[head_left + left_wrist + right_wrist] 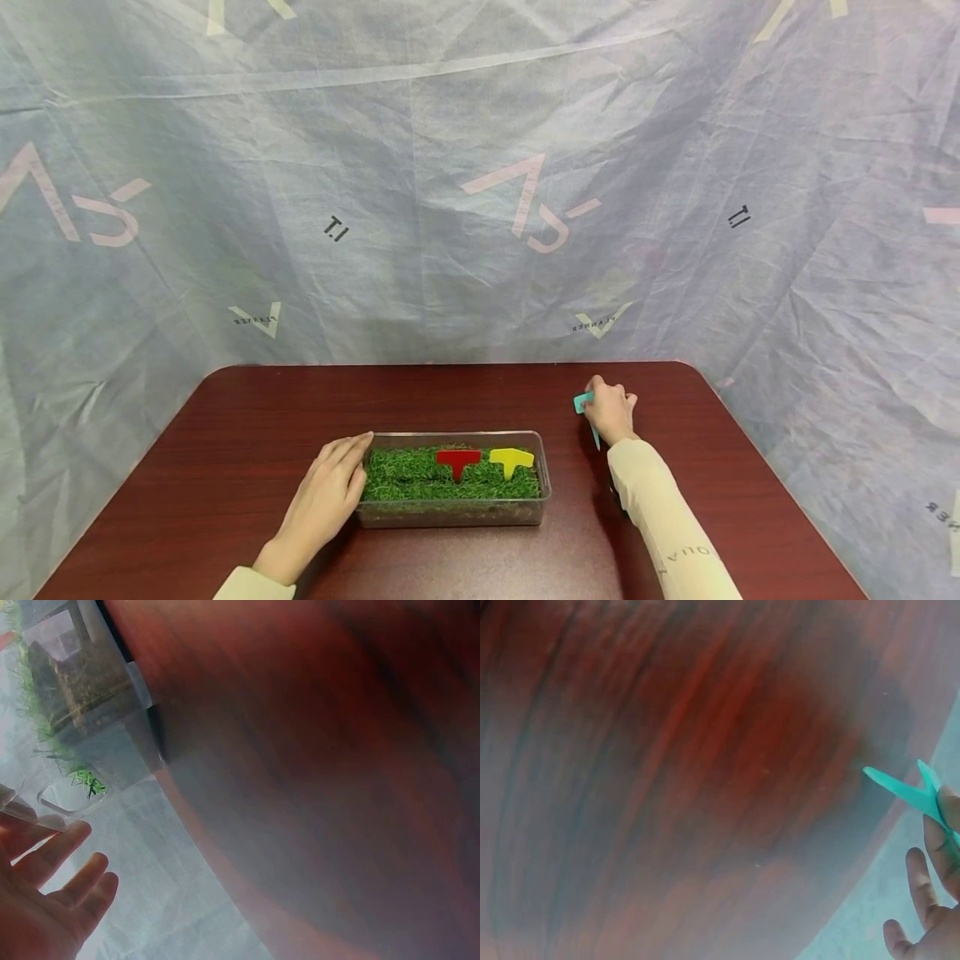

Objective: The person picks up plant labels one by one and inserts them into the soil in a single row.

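Observation:
My left hand [324, 493] rests with extended fingers against the left end of a clear plastic box [450, 514] lined with green artificial grass [405, 475]. In the left wrist view its fingertips [75, 832] touch the box's end wall. A red T-shaped plant label [458, 459] and a yellow one [512, 459] stand upright in the grass, toward the right. Beyond the box's right end, my right hand [612, 412] pinches a turquoise plant label [582, 403] between thumb and finger. Its pointed stem [896, 787] sticks out from the fingers, and the other fingers are spread loosely.
All of this is on a dark red wood-grain table [450, 400] with rounded back corners. A wrinkled grey printed sheet [420, 208] hangs behind the table and on both sides.

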{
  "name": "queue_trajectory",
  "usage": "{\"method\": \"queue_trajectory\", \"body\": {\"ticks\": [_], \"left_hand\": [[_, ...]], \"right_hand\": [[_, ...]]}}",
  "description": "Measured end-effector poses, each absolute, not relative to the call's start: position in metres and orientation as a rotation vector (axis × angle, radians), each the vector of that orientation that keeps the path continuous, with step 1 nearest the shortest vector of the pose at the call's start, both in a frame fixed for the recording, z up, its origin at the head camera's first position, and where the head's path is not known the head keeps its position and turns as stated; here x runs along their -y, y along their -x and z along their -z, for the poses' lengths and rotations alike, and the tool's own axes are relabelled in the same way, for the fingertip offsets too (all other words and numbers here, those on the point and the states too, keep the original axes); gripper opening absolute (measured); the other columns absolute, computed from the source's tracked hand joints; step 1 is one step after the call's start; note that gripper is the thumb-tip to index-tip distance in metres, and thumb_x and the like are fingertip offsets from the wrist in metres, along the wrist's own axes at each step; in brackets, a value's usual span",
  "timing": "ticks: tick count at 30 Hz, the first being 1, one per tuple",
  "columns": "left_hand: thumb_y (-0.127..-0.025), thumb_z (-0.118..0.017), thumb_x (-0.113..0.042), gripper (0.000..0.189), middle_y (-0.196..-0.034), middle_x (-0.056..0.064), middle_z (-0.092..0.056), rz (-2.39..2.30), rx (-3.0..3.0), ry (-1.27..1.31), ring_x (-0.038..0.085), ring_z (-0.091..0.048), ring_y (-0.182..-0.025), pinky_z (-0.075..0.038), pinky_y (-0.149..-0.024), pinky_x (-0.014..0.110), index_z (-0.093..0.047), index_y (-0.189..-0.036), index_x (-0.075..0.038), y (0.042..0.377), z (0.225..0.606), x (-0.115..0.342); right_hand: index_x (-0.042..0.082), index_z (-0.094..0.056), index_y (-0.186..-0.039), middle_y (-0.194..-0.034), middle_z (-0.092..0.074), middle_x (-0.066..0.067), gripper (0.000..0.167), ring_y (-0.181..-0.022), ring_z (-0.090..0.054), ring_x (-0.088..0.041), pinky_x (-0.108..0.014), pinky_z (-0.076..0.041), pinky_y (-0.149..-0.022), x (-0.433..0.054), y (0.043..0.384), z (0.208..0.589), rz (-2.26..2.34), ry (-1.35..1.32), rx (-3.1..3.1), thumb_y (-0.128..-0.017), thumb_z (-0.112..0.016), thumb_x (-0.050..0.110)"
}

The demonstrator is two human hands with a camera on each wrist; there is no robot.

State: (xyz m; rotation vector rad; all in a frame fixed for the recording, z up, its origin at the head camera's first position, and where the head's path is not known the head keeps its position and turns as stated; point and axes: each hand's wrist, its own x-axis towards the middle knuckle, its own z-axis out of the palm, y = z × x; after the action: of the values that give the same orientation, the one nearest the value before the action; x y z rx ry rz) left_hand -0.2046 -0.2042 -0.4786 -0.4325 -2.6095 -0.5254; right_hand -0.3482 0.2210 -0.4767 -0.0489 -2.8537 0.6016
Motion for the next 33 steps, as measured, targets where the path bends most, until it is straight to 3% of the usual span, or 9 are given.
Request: {"method": "queue_trajectory", "body": {"ticks": [8,20,33], "left_hand": [[-0.09,-0.05,-0.012,0.04,-0.129,0.01,-0.054,0.541,2.624,0.422,0.029,-0.046,-0.118,-0.041,-0.096,0.047,-0.052,-0.13,-0.007,0.204,0.477,0.204],[-0.09,-0.05,-0.012,0.04,-0.129,0.009,-0.054,0.534,2.613,0.426,0.029,-0.047,-0.118,-0.041,-0.096,0.046,-0.052,-0.13,-0.006,0.205,0.478,0.204],[-0.089,-0.052,-0.011,0.04,-0.127,0.011,-0.056,0.523,2.587,0.437,0.029,-0.048,-0.116,-0.041,-0.095,0.046,-0.053,-0.129,-0.006,0.205,0.477,0.204]], "right_hand": [[0.005,-0.055,-0.094,-0.087,-0.064,-0.019,0.017,-0.093,-0.05,-0.038,-0.051,-0.03,-0.083,-0.215,0.345,0.467,-0.58,-0.033,2.806,-0.079,-0.062,0.007],[0.004,-0.062,-0.097,-0.093,-0.067,-0.017,0.018,-0.095,-0.051,-0.037,-0.052,-0.032,-0.084,-0.207,0.343,0.451,-0.568,-0.106,2.683,-0.08,-0.066,0.008],[0.007,-0.061,-0.094,-0.087,-0.068,-0.011,0.011,-0.091,-0.05,-0.032,-0.049,-0.031,-0.09,-0.196,0.332,0.434,-0.623,-0.224,2.592,-0.083,-0.063,0.008]]}}
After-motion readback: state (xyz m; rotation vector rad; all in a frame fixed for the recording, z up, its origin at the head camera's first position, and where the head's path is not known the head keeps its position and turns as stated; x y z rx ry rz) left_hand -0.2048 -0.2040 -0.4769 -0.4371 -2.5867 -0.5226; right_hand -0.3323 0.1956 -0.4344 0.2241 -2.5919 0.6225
